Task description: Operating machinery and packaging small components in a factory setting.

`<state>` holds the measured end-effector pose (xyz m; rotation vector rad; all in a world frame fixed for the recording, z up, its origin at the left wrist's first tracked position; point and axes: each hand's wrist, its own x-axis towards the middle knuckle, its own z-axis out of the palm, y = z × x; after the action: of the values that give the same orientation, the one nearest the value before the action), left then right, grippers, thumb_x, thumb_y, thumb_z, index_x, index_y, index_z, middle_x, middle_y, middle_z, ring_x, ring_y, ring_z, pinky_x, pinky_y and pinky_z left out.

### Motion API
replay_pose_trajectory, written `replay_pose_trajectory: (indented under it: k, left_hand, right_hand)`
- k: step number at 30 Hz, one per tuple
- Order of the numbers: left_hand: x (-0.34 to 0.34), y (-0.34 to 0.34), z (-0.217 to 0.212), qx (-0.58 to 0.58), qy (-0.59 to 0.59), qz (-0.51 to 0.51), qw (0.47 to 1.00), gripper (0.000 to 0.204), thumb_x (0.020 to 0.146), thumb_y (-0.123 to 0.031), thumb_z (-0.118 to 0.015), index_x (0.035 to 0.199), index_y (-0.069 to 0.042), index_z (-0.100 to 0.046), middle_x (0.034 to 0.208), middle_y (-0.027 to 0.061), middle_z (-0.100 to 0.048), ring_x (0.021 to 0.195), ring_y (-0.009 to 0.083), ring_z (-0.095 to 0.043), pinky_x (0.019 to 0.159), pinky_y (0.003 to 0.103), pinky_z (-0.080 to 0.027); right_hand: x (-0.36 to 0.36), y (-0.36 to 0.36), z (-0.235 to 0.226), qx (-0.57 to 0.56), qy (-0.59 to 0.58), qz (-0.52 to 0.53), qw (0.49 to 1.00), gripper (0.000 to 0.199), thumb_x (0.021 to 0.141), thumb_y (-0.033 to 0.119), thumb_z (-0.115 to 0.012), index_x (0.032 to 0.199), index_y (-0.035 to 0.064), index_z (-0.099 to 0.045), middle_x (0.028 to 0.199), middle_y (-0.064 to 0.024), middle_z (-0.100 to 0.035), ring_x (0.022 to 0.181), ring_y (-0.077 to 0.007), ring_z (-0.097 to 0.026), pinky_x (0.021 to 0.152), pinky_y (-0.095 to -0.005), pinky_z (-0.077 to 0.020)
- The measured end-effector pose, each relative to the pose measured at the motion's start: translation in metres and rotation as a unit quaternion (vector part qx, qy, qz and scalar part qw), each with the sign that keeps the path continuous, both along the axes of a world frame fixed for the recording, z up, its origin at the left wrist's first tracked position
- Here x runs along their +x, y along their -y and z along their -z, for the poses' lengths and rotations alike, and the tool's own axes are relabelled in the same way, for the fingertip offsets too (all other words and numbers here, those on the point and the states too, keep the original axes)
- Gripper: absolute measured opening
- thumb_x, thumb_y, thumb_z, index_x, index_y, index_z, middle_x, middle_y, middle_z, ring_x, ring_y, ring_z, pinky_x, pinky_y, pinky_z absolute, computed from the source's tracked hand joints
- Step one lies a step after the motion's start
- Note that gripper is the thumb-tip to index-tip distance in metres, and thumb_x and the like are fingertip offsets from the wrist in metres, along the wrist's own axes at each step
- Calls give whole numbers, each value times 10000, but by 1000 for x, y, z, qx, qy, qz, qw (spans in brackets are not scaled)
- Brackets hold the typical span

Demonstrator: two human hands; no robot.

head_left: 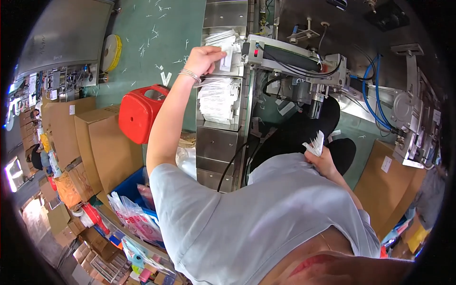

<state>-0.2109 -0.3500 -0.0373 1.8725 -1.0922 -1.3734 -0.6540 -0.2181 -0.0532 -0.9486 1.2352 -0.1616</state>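
Observation:
My left hand (pixel 203 61) reaches out to the metal trough, its thumb and fingers pinched on a small white packet (pixel 227 60) with printing on it. Beneath that packet lies a loose pile of similar white packets (pixel 221 38). A second pile of white packets (pixel 217 100) fills the trough's nearer compartment. Close to my lap, my right hand (pixel 324 163) is closed around a fanned bundle of white packets (pixel 315 144), whose ends stick up above the fingers.
Right of the trough runs a machine with a dark belt (pixel 294 58), cables and blue air hoses (pixel 368 90). A red plastic stool (pixel 138 114) stands at the left, beside cardboard boxes (pixel 107 142). Paper scraps litter the green floor (pixel 137 47).

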Motion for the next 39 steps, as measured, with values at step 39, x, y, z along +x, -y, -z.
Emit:
replay_pose_trajectory:
  k: [39]
  left_hand:
    - [-49, -17, -9, 3, 647, 151, 748, 340, 868, -221, -481, 1076, 43, -528, 921, 220, -610, 863, 377, -590, 758, 441, -456]
  right_hand:
    - [-139, -47, 43, -250, 34, 451, 856, 278, 745, 94, -696, 971, 5, -561, 913, -52, -612, 884, -121, -541, 813, -285, -430]
